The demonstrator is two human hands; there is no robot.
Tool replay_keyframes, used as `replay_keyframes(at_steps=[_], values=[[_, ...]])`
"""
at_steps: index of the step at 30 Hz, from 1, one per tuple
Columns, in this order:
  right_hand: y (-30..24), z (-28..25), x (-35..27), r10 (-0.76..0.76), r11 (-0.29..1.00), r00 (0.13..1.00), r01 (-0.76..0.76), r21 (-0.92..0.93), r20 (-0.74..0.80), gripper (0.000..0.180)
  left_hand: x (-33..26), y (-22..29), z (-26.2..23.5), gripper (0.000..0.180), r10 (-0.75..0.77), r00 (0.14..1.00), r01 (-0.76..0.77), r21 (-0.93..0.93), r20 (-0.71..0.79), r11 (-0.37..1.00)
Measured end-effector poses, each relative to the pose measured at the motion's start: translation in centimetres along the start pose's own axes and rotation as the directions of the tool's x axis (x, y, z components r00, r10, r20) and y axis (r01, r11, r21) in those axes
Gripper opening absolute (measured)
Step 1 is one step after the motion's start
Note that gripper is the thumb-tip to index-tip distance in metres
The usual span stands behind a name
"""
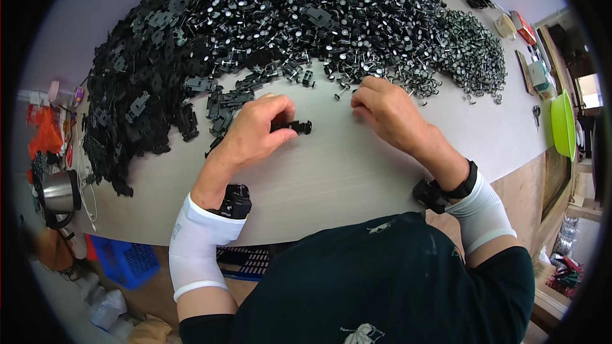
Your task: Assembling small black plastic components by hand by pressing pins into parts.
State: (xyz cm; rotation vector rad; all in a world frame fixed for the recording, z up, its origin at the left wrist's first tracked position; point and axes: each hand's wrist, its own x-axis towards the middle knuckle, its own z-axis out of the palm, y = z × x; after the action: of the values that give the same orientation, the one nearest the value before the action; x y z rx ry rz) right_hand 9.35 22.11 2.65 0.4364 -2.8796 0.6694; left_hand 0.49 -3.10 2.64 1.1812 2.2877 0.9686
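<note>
My left hand (255,129) pinches a small black plastic chassis piece (294,127) just above the pale table (331,172), with wheels showing at its right end. My right hand (386,109) rests knuckles-up at the edge of a big heap of black wheel-and-axle pieces (357,13), fingers curled down on the pieces there; whether it holds one is hidden. A loose axle piece (341,92) lies between the two hands. A pile of flat black chassis parts (146,95) spreads to the left of my left hand. Both wrists wear black bands over white sleeves.
A metal kettle (58,194) and a blue crate (127,261) sit low at the left beside the table. A green bowl (562,124) and small boxes (539,76) stand at the right edge. Orange bags (46,134) hang at far left.
</note>
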Motion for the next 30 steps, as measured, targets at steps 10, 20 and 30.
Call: replay_keyframes(at_steps=[10, 20, 30], values=[[-1.2, 1.1, 0.6, -0.069, 0.960, 0.997, 0.056, 0.273, 0.036, 0.015, 0.1, 0.1, 0.1, 0.032, -0.220, 0.974, 0.213, -0.558, 0.055, 0.802], [-1.9, 0.6, 2.3, -0.091, 0.987, 0.996, 0.091, 0.131, -0.007, 0.029, 0.3, -1.0, 0.4, 0.022, -0.284, 0.949, 0.297, -0.698, 0.138, 0.652], [-2.8, 3.1, 3.3, -0.200, 0.957, 0.973, 0.220, 0.190, -0.118, 0.032, 0.3, -1.6, 0.6, 0.013, -0.264, 0.943, 0.292, -0.887, 0.205, 0.356]])
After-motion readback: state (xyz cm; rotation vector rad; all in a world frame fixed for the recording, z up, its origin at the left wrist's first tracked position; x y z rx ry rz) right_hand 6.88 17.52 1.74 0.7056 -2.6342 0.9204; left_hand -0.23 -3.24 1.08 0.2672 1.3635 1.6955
